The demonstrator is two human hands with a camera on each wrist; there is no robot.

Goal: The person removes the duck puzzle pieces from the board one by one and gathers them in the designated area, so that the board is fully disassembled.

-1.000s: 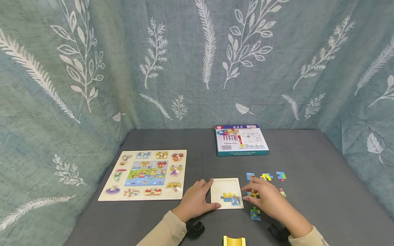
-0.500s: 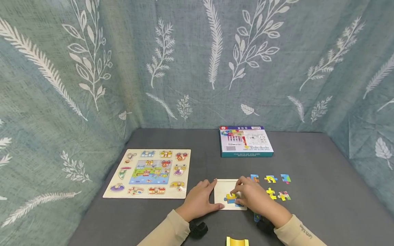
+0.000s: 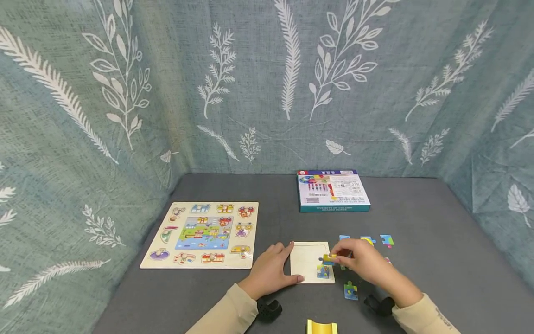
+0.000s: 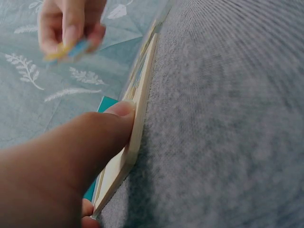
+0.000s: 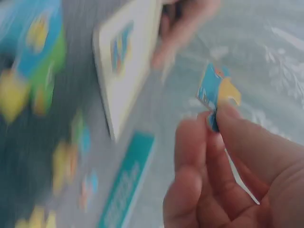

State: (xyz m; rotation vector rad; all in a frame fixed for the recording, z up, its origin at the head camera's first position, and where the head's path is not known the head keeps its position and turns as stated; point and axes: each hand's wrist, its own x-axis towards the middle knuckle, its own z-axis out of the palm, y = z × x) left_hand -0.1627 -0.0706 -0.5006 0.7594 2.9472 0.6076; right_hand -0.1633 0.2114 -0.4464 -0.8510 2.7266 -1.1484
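My left hand (image 3: 271,270) holds the left side of a small wooden puzzle tray (image 3: 305,259), thumb at its near edge and fingers at the far corner. In the left wrist view the thumb (image 4: 102,124) lies against the tray's rim. My right hand (image 3: 364,263) pinches a blue and yellow jigsaw piece (image 3: 328,260) above the tray's right side. The right wrist view shows that piece (image 5: 212,90) between thumb and fingertips. One blue piece (image 3: 323,272) lies in the tray's near right corner. Loose jigsaw pieces (image 3: 387,240) lie right of the tray, some hidden behind the right hand.
A larger knobbed picture puzzle board (image 3: 246,241) lies to the left. At the back stands a flat box (image 3: 333,191) with a teal side. A yellow curved block (image 3: 321,327) sits at the near edge, and another loose piece (image 3: 351,291) lies right of the tray's near corner.
My right hand went in over the tray, then drew back rightward, lifting the blue and yellow piece away from the corner piece. My left hand keeps its hold on the tray.
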